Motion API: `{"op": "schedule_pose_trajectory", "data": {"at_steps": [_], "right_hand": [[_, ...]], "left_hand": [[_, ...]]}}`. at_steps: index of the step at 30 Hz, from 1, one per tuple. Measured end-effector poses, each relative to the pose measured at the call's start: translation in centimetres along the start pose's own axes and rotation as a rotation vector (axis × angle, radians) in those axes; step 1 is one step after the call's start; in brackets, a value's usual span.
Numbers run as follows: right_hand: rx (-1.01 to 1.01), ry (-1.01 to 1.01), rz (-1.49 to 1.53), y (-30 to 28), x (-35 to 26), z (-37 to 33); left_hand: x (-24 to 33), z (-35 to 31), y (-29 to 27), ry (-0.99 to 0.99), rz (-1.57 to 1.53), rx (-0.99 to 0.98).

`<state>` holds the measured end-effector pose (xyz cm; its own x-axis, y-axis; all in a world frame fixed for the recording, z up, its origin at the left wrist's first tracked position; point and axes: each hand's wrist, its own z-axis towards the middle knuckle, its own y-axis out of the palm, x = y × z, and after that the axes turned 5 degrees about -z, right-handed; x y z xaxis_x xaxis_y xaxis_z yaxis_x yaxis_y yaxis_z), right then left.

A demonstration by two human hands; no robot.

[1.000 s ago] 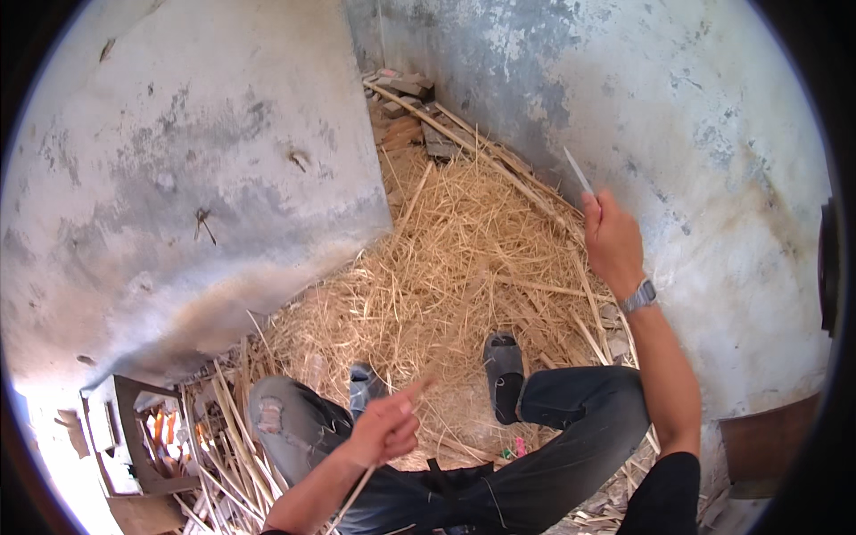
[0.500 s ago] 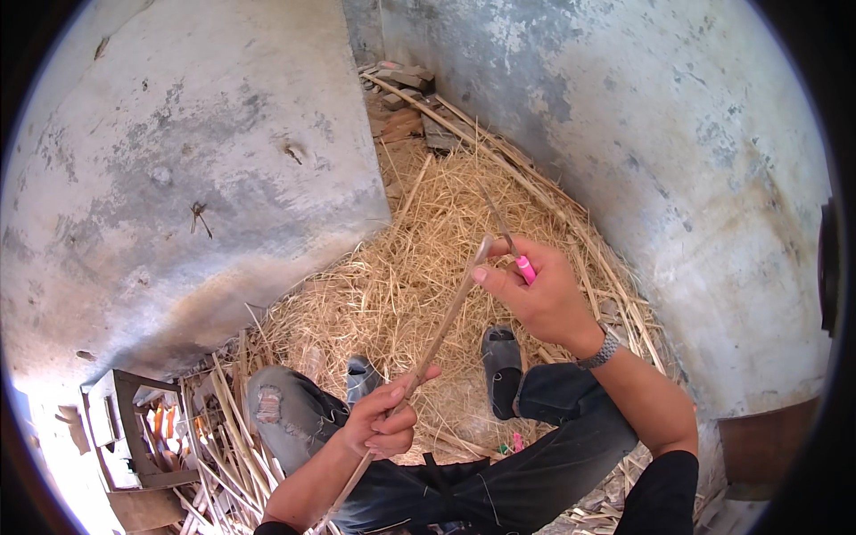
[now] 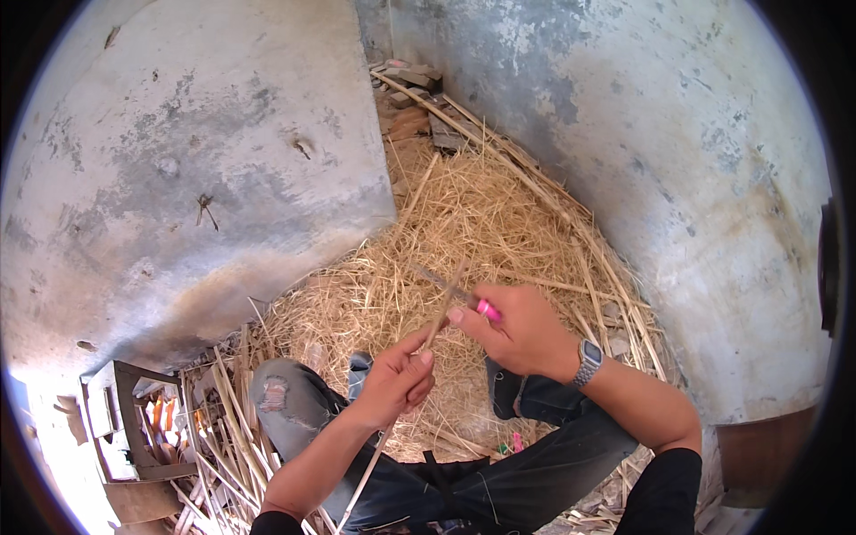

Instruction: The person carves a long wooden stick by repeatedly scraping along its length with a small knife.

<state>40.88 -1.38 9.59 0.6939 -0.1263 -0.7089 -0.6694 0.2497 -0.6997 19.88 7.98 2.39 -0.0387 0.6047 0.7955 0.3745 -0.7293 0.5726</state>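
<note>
My left hand [image 3: 398, 383] is closed around a long thin stick [image 3: 364, 484], pale like split bamboo. Its lower end slopes down over my lap, and its upper end rises past my fingers. Just to the right, my right hand [image 3: 524, 332] grips a knife [image 3: 443, 283] by its pink handle. The narrow blade points up and left, crossing the stick's upper part; whether the edge touches the stick I cannot tell. My right thumb lies close to the stick near my left fingertips.
Shavings [image 3: 464, 196] cover the floor before my feet. Long poles [image 3: 544, 201] lean along the right wall [image 3: 678, 178]. A pale concrete block [image 3: 223, 169] stands left. Beside my left knee are a wooden frame [image 3: 134, 428] and several loose strips [image 3: 234, 419].
My left hand has slid up the stick, and the stick's top has dropped. My right hand has come lower, turning the knife blade leftward across the stick.
</note>
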Motion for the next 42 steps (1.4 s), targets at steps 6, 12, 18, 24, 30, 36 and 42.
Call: {"op": "schedule_pose_trajectory", "data": {"at_steps": [6,12,18,24,30,36,42], "right_hand": [[-0.093,-0.134,-0.301,2.8,-0.3,-1.6],[-0.173,-0.174,-0.415,3.1,0.7,-1.0],[0.284,0.052,-0.373,-3.1,6.4,3.1],[0.278,0.010,-0.141,-2.7,3.6,1.2],[-0.168,-0.125,-0.364,1.3,0.0,-1.2],[0.047,-0.004,-0.464,0.9,3.7,0.8],[0.183,0.078,-0.143,-2.0,4.9,1.0]], "left_hand": [[-0.8,0.5,0.1,0.075,-0.215,0.085],[-1.3,0.0,-0.5,0.022,-0.206,0.096],[-2.8,-3.5,0.8,0.023,-0.178,-0.069],[-3.0,-1.5,-0.6,0.054,-0.199,0.012],[-2.5,-1.0,-0.3,0.084,-0.165,0.051],[-3.0,-1.8,-0.6,0.077,-0.193,0.077],[-3.4,-1.8,-1.0,0.103,-0.017,0.123]]}}
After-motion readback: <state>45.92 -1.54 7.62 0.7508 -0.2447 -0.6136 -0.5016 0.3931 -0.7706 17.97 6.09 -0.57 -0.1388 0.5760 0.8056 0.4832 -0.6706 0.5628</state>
